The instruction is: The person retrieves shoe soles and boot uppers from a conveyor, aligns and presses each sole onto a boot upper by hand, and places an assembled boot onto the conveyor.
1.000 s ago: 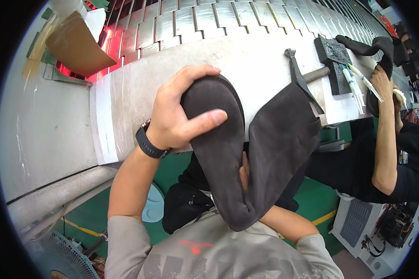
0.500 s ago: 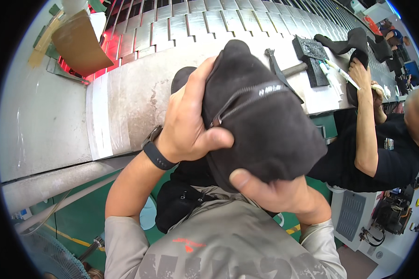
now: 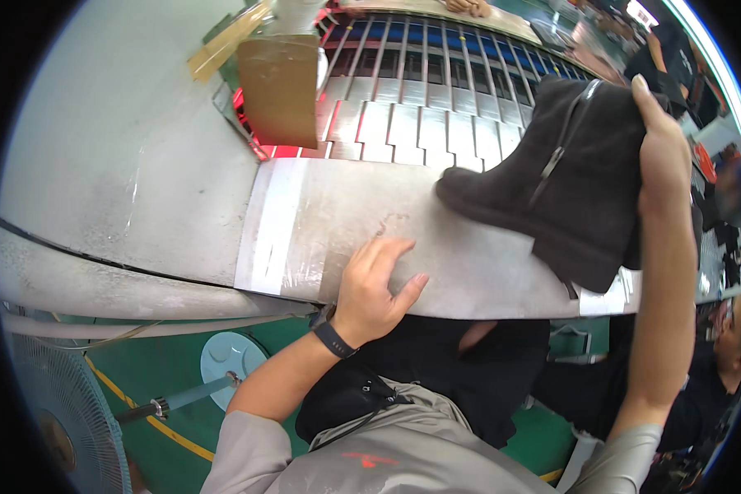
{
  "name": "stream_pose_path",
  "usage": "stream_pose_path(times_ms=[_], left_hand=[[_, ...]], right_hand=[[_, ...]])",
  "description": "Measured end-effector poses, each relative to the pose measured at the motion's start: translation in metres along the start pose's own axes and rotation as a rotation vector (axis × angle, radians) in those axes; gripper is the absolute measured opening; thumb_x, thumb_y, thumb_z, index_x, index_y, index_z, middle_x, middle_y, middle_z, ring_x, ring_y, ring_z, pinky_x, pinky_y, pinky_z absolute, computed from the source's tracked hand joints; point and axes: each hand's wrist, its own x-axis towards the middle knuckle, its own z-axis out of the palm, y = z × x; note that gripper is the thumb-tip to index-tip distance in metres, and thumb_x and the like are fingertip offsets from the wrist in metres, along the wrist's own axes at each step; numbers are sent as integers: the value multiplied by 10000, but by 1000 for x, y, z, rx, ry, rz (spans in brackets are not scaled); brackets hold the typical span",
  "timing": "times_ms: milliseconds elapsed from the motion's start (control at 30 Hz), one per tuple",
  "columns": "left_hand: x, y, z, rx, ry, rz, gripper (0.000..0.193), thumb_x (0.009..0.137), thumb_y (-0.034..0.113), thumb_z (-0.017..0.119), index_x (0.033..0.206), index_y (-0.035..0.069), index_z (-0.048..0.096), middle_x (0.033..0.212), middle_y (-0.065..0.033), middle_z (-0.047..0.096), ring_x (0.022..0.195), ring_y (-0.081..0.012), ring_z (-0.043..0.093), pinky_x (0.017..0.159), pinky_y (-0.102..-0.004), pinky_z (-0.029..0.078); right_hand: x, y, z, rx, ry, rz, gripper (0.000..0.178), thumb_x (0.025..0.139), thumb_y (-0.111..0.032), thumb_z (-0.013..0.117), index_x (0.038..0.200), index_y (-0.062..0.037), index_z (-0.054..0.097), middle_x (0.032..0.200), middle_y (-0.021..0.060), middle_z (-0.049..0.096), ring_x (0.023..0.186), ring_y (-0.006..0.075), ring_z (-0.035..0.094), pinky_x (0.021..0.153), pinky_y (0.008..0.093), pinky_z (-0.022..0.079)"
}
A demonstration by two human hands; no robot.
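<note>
A dark suede ankle boot is held up over the bench at the right, its toe pointing left and its block heel low. A metal zipper runs along the side facing me, its pull about midway. My right hand grips the boot from behind at the shaft; most of its fingers are hidden by it. My left hand holds nothing. Its fingers are apart and slightly curled, over the bench's front edge and away from the boot.
The pale bench runs along a slatted metal conveyor. A brown cardboard flap hangs at the conveyor's left, beside a large white housing. A fan stands at lower left. At the right edge sits another person.
The boot has moved from in front of my chest to the right and turned side-on. My left hand has let go of it. My right hand now holds it alone.
</note>
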Motion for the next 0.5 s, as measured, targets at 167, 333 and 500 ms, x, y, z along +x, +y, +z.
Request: stream_pose_path(times_ms=[167,333,500], left_hand=[[-10,-4,1,269,-97,136,354,791,150,856,1101,28,736,1111,-117,744,1007,-342,697,886,-442,545],[-9,-10,4,344,-60,121,337,760,148,864,1058,36,755,1069,-92,750,961,-307,696,847,-438,546],[-6,-10,6,372,-77,141,344,754,151,862,1060,32,757,1067,-96,749,959,-307,697,835,-439,545]], right_hand=[[134,11,13,-482,222,-263,588,1064,-458,661,1022,115,785,944,149,800,808,198,751,777,326,575],[183,126,33,-784,352,-154,777,1047,-578,587,1067,185,732,1117,402,725,1153,493,715,1039,483,520],[160,219,23,-699,424,82,787,1042,-601,571,1092,166,741,1174,405,712,1225,503,677,1082,500,487]])
